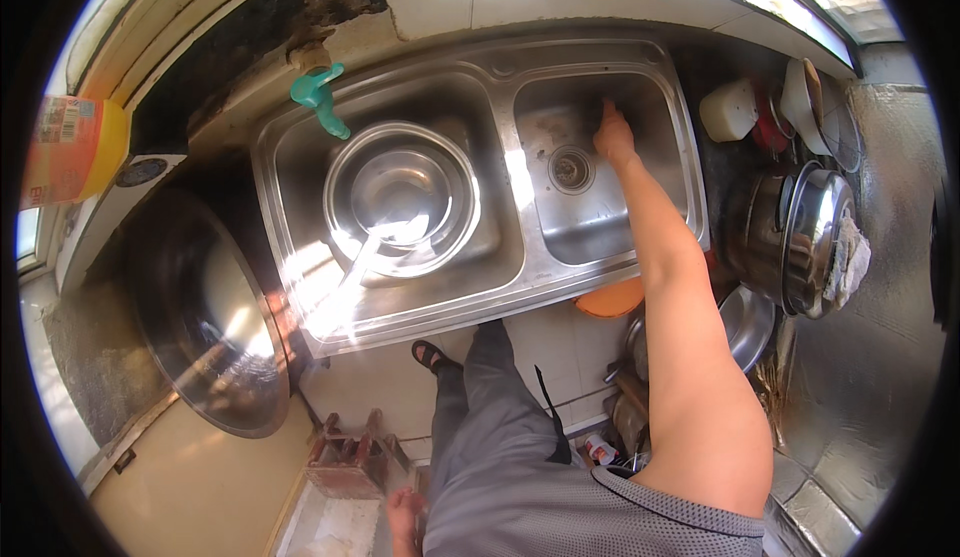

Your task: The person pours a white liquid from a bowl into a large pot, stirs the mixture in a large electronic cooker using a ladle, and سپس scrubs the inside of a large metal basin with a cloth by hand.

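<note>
My right hand [616, 137] reaches into the right basin of a stainless steel double sink [512, 174], up and right of the drain strainer [572, 170]. One finger is stretched toward the basin's far wall; nothing shows in the hand. My left hand [406, 508] hangs low beside my leg, its fingers loosely curled; whether it holds anything is unclear. In the left basin stands a round metal bowl [335, 227] with a smaller metal vessel [367, 171] inside it. A bright streak of light hides part of both. The green tap [319, 96] is at that basin's far left corner.
A large metal basin [187, 309] leans at the left. Lidded metal pots [765, 234] with a white cloth [847, 261] stand at the right, below a white container [729, 112] and hanging utensils. An orange plastic item [611, 300] shows under the sink's front edge; a reddish wooden stool [349, 467] is on the floor.
</note>
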The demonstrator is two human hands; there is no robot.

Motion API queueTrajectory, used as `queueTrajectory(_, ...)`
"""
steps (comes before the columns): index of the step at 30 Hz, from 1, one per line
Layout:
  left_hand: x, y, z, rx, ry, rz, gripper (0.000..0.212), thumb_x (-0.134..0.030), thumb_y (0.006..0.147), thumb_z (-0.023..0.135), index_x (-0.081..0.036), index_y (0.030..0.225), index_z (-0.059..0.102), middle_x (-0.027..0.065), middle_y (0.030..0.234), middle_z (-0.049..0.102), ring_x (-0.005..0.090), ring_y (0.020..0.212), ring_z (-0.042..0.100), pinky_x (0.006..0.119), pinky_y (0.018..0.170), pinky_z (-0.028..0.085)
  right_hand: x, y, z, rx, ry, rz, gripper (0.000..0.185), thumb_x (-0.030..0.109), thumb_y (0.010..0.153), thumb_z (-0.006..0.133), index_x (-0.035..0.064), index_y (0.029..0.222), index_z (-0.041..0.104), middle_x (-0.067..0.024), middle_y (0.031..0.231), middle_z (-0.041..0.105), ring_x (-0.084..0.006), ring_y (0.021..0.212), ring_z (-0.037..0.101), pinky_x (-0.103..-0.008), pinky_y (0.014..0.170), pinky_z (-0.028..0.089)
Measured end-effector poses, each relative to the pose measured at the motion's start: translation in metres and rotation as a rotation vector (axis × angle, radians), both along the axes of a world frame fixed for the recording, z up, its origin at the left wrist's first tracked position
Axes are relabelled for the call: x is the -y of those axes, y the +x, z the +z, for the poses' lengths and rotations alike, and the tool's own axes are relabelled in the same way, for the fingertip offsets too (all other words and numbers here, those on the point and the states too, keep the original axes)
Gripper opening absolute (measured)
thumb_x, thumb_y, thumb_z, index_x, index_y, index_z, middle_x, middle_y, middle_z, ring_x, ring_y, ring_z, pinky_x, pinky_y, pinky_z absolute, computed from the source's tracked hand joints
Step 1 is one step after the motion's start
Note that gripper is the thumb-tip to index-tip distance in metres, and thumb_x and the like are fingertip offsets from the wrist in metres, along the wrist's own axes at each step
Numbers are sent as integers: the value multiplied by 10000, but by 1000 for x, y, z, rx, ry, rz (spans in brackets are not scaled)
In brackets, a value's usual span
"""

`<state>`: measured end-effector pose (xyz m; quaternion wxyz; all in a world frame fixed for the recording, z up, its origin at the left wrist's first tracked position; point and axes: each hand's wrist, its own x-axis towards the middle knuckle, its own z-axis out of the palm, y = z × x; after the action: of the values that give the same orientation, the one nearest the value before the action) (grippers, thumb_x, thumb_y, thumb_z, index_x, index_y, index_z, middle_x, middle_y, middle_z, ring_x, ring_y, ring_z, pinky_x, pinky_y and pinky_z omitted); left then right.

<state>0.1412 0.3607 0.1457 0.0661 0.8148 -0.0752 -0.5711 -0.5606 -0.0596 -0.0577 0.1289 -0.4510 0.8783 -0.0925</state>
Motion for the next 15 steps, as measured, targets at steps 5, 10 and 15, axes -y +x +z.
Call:
queueTrajectory(5,-17,-10,-5,-20,-25,-33,95,-112,883,515,-38,903,571,22,691,547,121,620,511,262,558,437,2,41,1,-32,12,374,504,-5,726,521,158,1203,526,-120,1154,559,-350,1010,550,-397,878,461)
queueTrajectory(10,-2,-25,-1,-67,-29,32,94,-119,886,518,-36,880,561,10,684,536,104,612,490,244,525,400,-12,47,15,103,106,681,492,-32,703,528,191,1138,578,-78,1121,580,-344,959,559,-398,855,461)
queueTrajectory(15,-35,-9,-19,-52,-34,-109,139,-158,902,527,-34,873,583,7,700,553,95,622,498,235,552,406,12,60,36,68,-170,518,487,-29,708,548,118,1172,539,-135,1089,576,-349,924,561,-401,859,456)
